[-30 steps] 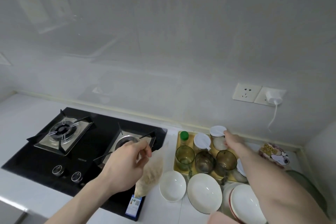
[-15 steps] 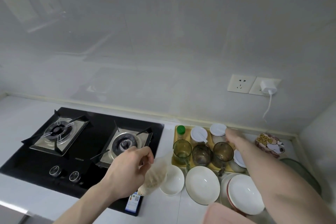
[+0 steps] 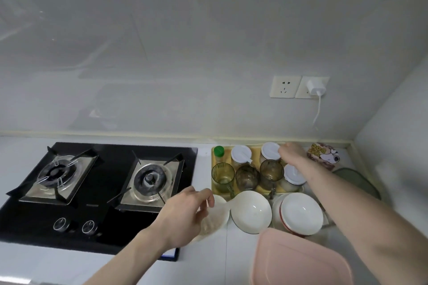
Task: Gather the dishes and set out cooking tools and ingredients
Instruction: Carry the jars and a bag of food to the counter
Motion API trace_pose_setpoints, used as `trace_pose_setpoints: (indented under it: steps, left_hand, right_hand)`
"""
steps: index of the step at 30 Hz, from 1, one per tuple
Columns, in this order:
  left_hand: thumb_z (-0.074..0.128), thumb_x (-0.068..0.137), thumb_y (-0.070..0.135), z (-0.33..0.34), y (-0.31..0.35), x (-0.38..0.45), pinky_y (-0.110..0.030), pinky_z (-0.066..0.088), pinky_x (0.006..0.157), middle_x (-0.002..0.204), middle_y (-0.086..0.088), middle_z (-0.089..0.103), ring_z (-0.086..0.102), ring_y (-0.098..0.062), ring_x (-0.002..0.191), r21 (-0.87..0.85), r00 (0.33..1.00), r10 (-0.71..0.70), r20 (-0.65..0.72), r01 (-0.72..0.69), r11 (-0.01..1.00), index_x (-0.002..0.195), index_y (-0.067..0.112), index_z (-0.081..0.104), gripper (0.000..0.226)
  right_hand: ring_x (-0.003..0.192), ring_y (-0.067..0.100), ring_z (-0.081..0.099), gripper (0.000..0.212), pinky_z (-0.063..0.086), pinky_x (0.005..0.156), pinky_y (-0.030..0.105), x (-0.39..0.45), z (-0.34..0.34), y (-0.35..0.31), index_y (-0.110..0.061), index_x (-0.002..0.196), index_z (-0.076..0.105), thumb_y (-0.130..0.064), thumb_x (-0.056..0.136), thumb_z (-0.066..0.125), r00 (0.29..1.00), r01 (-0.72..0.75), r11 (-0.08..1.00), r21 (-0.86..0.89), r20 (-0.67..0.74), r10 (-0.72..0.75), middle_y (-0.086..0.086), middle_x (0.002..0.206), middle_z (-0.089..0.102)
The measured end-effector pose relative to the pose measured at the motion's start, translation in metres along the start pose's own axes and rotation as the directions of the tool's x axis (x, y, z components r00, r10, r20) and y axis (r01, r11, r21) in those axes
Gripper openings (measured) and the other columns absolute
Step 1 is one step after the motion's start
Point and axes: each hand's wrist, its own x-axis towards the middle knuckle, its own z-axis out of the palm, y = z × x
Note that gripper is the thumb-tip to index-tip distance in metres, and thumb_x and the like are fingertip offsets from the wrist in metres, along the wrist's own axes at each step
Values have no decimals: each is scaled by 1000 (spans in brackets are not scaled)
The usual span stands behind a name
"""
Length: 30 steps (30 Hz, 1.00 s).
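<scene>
The person's left hand (image 3: 185, 217), in the lower middle of the frame, pinches a clear plastic bag (image 3: 212, 221) of pale grains between thumb and curled fingers. The bag hangs over a small white bowl (image 3: 221, 201), just right of the black two-burner gas stove (image 3: 97, 190) that fills the left of the frame.

The right hand (image 3: 291, 151) reaches to the upper right part of a yellow tray (image 3: 254, 152) set against the wall. Its fingers rest on the white lid of a jar (image 3: 269, 152) at the tray's back; whether they actually grip the jar cannot be told. On the same tray stand a small bottle with a green cap (image 3: 218, 154), a second white-lidded jar (image 3: 240, 157), a third one (image 3: 293, 178) partly under the forearm, and a front row of three tinted glass mugs (image 3: 246, 177).

In front of the tray, on the white counter (image 3: 30, 264), a wide white bowl (image 3: 251, 211) lies beside a stack of white bowls (image 3: 301, 213), the lower one red-rimmed. A pink plastic container (image 3: 298, 261) sits at the bottom edge of the frame. Right of the tray, by the corner, lies a round mat with a cartoon dog (image 3: 324, 157). On the wall above, a white charger (image 3: 315, 87) is plugged into a socket (image 3: 286, 87).
</scene>
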Motion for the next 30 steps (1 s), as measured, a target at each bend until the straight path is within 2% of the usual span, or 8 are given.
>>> trace_pose_setpoints:
  steps: [2, 5, 10, 16, 20, 23, 27, 30]
  left_hand:
    - [56, 92, 18, 9, 3, 6, -11, 33, 62, 90, 18, 60, 45, 0, 88, 6, 998, 31, 52, -32, 999, 109, 36, 50, 26]
    - [55, 88, 13, 28, 2, 16, -25, 44, 72, 92, 16, 64, 45, -3, 91, -19, 987, 58, 148, -55, 998, 110, 37, 44, 34]
    - [56, 91, 19, 65, 1, 31, -30, 45, 83, 99, 12, 65, 50, -13, 103, 15, 952, 105, 289, -115, 993, 109, 32, 46, 24]
    - [52, 92, 20, 84, 5, 43, -22, 37, 78, 95, 15, 55, 52, -14, 101, 22, 972, 169, 162, -175, 984, 103, 31, 48, 17]
    - [50, 93, 22, 84, 1, 41, -29, 41, 92, 103, 5, 63, 51, -18, 106, 70, 977, 167, 131, -177, 982, 110, 28, 53, 18]
    - [50, 93, 26, 85, -4, 37, -31, 40, 97, 108, 5, 66, 49, -18, 112, 91, 983, 124, 135, -137, 986, 117, 30, 51, 25]
    - [53, 93, 28, 84, -10, 28, -31, 38, 105, 121, 13, 63, 46, -15, 120, 58, 985, 89, 148, -99, 993, 125, 32, 50, 33]
    - [55, 93, 29, 81, -14, 22, -33, 37, 109, 133, 11, 58, 45, -16, 126, 45, 990, 66, 124, -72, 996, 131, 33, 47, 39]
  right_hand:
    - [111, 33, 58, 36, 41, 87, 32, -15, -1, 4, -6, 128, 59, -9, 94, 49, 999, 45, 998, 51, -18, -44, 18, 132, 61]
    - [128, 30, 55, 41, 41, 99, 32, -37, -4, 14, -10, 135, 58, -8, 94, 56, 989, 121, 987, 103, -98, -111, 10, 139, 60]
    - [122, 25, 60, 37, 44, 98, 32, -53, -7, 32, -15, 130, 60, -18, 93, 63, 975, 187, 970, 153, -153, -164, 3, 137, 62]
    - [100, 14, 61, 43, 42, 89, 29, -77, -6, 44, -18, 133, 55, -13, 91, 62, 966, 223, 968, 116, -163, -203, -6, 131, 58]
    - [111, 13, 59, 43, 47, 95, 30, -89, 6, 34, -21, 134, 53, -13, 93, 63, 951, 287, 950, 123, -153, -268, -3, 136, 56]
    - [118, 13, 57, 42, 47, 97, 30, -101, 18, 16, -25, 132, 53, -13, 93, 62, 927, 355, 926, 126, -172, -332, -8, 134, 54]
    - [90, 6, 60, 37, 51, 95, 31, -119, 34, -11, -27, 130, 54, -13, 96, 59, 894, 444, 877, 182, -156, -420, -9, 129, 51]
    - [107, 6, 59, 37, 51, 100, 33, -131, 43, -24, -30, 128, 54, -14, 95, 60, 856, 516, 833, 200, -148, -495, -15, 126, 53]
